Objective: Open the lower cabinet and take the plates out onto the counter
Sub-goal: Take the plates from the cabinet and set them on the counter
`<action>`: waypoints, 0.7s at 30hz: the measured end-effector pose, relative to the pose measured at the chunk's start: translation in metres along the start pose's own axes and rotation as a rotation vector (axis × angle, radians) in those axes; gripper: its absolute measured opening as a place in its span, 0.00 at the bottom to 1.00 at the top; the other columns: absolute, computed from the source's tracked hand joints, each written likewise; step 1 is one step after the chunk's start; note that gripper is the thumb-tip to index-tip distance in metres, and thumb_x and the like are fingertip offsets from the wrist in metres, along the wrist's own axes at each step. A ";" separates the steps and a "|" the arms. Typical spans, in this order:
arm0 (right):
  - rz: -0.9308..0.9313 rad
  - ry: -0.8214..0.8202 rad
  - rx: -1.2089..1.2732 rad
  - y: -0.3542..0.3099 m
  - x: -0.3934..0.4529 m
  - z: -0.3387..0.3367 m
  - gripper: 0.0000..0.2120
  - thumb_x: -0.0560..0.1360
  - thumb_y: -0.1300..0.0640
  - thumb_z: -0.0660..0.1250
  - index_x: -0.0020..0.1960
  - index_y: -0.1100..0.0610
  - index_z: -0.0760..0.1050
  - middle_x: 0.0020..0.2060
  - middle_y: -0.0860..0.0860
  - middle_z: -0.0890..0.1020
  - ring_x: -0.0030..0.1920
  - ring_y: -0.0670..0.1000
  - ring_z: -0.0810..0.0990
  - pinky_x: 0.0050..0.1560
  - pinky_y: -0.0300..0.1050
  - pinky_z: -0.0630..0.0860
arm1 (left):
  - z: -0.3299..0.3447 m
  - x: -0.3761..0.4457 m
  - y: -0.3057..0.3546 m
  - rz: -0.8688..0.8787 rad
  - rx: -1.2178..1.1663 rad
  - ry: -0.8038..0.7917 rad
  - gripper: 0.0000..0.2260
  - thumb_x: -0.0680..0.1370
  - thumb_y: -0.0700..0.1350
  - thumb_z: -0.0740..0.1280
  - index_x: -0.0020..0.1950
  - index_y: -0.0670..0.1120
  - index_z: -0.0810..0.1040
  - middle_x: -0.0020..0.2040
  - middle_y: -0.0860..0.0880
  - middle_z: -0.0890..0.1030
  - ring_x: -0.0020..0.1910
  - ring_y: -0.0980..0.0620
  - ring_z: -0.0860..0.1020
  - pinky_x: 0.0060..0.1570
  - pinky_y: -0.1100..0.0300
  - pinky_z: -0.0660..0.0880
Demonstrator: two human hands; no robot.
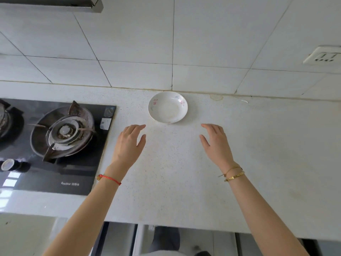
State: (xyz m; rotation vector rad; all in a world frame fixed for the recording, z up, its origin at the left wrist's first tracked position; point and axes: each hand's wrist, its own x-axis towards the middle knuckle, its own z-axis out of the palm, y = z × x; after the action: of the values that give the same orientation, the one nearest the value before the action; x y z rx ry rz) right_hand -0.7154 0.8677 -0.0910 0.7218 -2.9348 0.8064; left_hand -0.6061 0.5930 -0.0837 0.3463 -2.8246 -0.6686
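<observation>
A white plate (pixel 167 107) with small pink and blue marks on its rim sits on the speckled white counter (pixel 175 172), close to the tiled back wall. My left hand (pixel 129 143) hovers over the counter just below and left of the plate, fingers apart and empty. My right hand (pixel 216 143) is below and right of the plate, also spread and empty. Neither hand touches the plate. Under the counter's front edge, part of the lower cabinet (pixel 121 237) shows; I cannot tell if its door stands open.
A black glass gas hob (pixel 60 145) with a worn burner fills the left side of the counter. A wall socket (pixel 323 55) is on the tiles at the upper right. A range hood edge (pixel 55 5) hangs at the top left.
</observation>
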 end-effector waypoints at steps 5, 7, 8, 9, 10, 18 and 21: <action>-0.053 0.088 0.059 -0.002 -0.091 -0.042 0.17 0.79 0.57 0.62 0.67 0.58 0.71 0.62 0.52 0.76 0.66 0.53 0.70 0.66 0.49 0.70 | -0.024 -0.087 0.045 0.069 0.019 0.084 0.14 0.79 0.42 0.65 0.65 0.43 0.77 0.58 0.45 0.81 0.58 0.44 0.78 0.59 0.47 0.76; -0.065 0.099 0.067 0.001 -0.131 -0.057 0.17 0.79 0.56 0.62 0.67 0.57 0.70 0.62 0.52 0.76 0.66 0.52 0.70 0.67 0.49 0.70 | -0.029 -0.126 0.067 0.078 0.026 0.111 0.14 0.79 0.42 0.65 0.65 0.43 0.77 0.58 0.45 0.81 0.58 0.44 0.78 0.59 0.48 0.75; -0.069 0.097 0.070 0.003 -0.151 -0.064 0.17 0.79 0.56 0.62 0.67 0.57 0.70 0.62 0.52 0.76 0.66 0.52 0.69 0.67 0.49 0.70 | -0.030 -0.147 0.077 0.073 0.025 0.122 0.15 0.79 0.42 0.65 0.65 0.43 0.76 0.58 0.45 0.81 0.58 0.44 0.78 0.59 0.47 0.75; -0.073 0.092 0.075 0.005 -0.172 -0.071 0.17 0.79 0.56 0.62 0.67 0.57 0.70 0.62 0.51 0.76 0.66 0.51 0.69 0.68 0.49 0.69 | -0.031 -0.168 0.087 0.061 0.021 0.134 0.15 0.79 0.42 0.65 0.65 0.43 0.76 0.58 0.45 0.81 0.59 0.44 0.78 0.60 0.47 0.75; -0.075 0.086 0.079 0.007 -0.192 -0.077 0.17 0.80 0.56 0.61 0.68 0.57 0.70 0.63 0.51 0.76 0.66 0.51 0.69 0.68 0.48 0.69 | -0.031 -0.190 0.097 0.049 0.016 0.148 0.14 0.79 0.42 0.65 0.65 0.43 0.76 0.58 0.45 0.81 0.59 0.44 0.78 0.60 0.48 0.75; -0.064 0.025 0.101 0.026 -0.341 -0.105 0.17 0.79 0.56 0.62 0.67 0.56 0.71 0.62 0.50 0.76 0.65 0.50 0.69 0.68 0.47 0.68 | -0.026 -0.352 0.152 -0.081 -0.017 0.159 0.15 0.78 0.40 0.66 0.65 0.42 0.77 0.59 0.45 0.81 0.58 0.44 0.78 0.58 0.45 0.75; -0.057 0.003 0.112 0.030 -0.388 -0.110 0.17 0.79 0.55 0.62 0.67 0.56 0.71 0.62 0.50 0.76 0.66 0.50 0.69 0.68 0.47 0.68 | -0.027 -0.403 0.163 -0.120 -0.004 0.152 0.15 0.78 0.40 0.65 0.65 0.43 0.77 0.60 0.45 0.80 0.59 0.44 0.78 0.60 0.45 0.75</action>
State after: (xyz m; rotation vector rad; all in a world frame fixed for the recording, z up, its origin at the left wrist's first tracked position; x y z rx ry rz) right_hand -0.3938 1.1107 -0.0614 0.8059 -2.8712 0.9721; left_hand -0.2456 0.8352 -0.0476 0.5457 -2.6746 -0.6426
